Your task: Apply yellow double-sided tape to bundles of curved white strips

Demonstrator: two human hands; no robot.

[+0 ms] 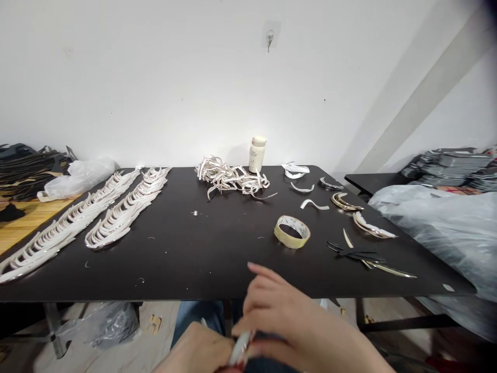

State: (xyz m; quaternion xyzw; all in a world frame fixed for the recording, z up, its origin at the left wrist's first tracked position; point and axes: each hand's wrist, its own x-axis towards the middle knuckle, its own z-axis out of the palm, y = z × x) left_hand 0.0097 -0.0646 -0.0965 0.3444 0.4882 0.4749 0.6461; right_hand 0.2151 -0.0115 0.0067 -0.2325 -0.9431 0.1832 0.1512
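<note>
Below the table's front edge, my left hand (200, 349) is closed around a small white curved strip (239, 348). On the strip's right side, my right hand (277, 313) pinches it between thumb and forefinger, with the little finger raised. Fingers cover most of the strip, and its lower end is hidden. Similar white strips lie overlapped in two long rows, an outer row (70, 220) and an inner row (128, 212), on the table's left side. A roll of clear tape (292, 239) lies on the table beyond my right hand.
On the dark table (217, 248) are a tangle of pale trimmings (229, 176), a cream bottle (257, 154), black and gold strips (357, 254) and curved pieces (344, 202). Plastic bags (435, 223) bulge at the right. Dark stacked pieces (31, 166) lie at the left.
</note>
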